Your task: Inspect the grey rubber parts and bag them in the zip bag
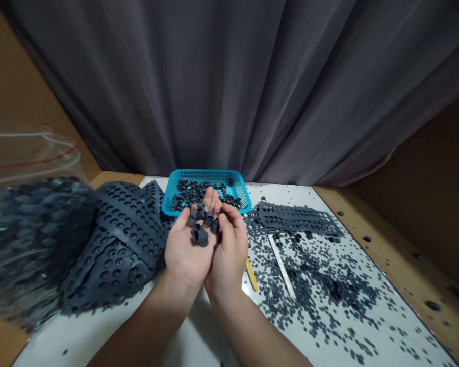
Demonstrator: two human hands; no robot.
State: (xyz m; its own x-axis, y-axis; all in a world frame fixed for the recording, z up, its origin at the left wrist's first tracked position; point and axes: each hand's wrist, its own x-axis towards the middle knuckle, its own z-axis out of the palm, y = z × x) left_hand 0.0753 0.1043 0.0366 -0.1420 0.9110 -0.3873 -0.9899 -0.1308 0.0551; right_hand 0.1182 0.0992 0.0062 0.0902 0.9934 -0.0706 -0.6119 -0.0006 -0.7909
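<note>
So there's someone at a white bench [80,339], and closest to us the left hand [184,255] is cupped palm-up, cradling a small pile of dark grey rubber caps [199,230]; the right hand [229,255] is pressed up alongside it, fingers [226,218] curled in against the pile, though you can't tell from here if it's actually gripping any. Neither hand looks clenched; the caps are stubby with no real long axis, and they lie every which way, so there's no clear direction to them; the pile sits right in front of the basket, with the fingertips overlapping its near rim. Just right of the wrists there's a yellow stick [251,275] and a white strip [281,266], both slanting across a big scatter of small dark discs [313,288]; beyond those lies a narrow punched sheet [298,218]; on the left, a much bigger punched rubber sheet [126,229] is heaped up beside a blurry plastic bag [30,158]; the teal basket [206,177], with more dark pieces [189,193] inside, stands at the far edge, right by a grey curtain [229,86].
</note>
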